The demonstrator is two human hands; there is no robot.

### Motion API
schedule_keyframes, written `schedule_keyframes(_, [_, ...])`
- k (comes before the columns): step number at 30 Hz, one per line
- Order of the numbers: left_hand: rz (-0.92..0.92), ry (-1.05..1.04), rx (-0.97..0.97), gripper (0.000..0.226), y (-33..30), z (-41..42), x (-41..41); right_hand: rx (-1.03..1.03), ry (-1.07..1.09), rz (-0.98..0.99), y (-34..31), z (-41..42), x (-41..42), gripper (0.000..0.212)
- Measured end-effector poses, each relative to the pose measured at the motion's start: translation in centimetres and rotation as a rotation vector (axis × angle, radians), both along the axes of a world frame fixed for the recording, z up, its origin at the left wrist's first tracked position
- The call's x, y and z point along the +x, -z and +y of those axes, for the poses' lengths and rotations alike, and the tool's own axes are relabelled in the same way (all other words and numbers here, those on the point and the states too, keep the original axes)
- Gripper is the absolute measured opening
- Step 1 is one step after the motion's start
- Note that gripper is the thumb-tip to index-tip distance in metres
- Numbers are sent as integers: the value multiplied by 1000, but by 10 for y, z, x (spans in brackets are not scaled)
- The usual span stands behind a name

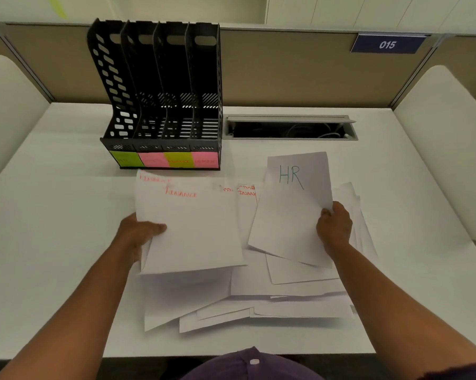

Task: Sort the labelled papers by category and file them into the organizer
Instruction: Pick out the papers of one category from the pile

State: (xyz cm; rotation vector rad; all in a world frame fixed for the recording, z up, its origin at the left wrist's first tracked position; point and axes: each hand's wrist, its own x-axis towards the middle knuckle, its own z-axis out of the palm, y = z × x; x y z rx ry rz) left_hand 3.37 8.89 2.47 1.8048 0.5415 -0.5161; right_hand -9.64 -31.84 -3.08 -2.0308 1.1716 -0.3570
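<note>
A black organizer with four upright slots stands at the back left of the desk, with green and pink sticky labels along its front. My left hand grips the left edge of white sheets marked FINANCE in red, thumb on top. My right hand pinches the right edge of a sheet marked HR in green, lifted and tilted over the heap. A loose pile of white papers lies spread on the desk beneath both hands.
The white desk has an open cable tray behind the papers. Beige partition walls enclose the desk, with a blue plate reading 015 at the back right. White panels rise at both sides.
</note>
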Motion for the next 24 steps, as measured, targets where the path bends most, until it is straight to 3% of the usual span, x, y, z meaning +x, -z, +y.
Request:
schedule_keyframes(6, [114, -24, 7, 58, 24, 9, -15, 68, -59, -17, -1, 2, 2, 19])
schedule_keyframes(16, [-26, 7, 236, 50, 36, 10, -19, 114, -62, 19, -3, 2, 5, 24])
schedule_keyframes(18, [-59, 43, 301, 61, 38, 9, -21, 130, -67, 8, -3, 4, 5, 24])
schedule_keyframes(21, [-100, 157, 468, 103, 39, 3, -31, 141, -81, 0, -3, 7, 6, 21])
schedule_keyframes(24, [-116, 387, 931, 128, 38, -9, -37, 152, -88, 9, -4, 8, 6, 18])
